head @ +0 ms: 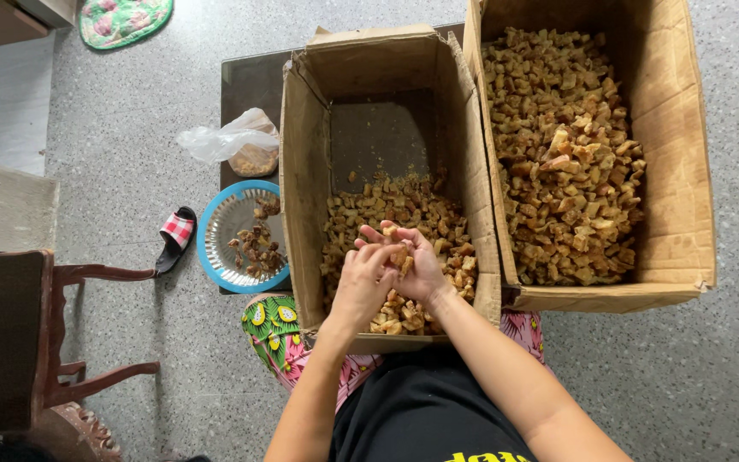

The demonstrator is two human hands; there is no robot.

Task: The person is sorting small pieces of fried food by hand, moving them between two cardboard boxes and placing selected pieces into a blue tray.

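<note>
Boxes [387,77] [677,171] flank hands [391,269]; plate [215,231] left.

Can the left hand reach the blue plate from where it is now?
Probably yes. The left hand is over the near cardboard box, and the blue plate lies just beyond that box's left wall, uncovered, with nothing in the way.

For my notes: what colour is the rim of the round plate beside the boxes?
Blue, seen in the head view: plate.
</note>
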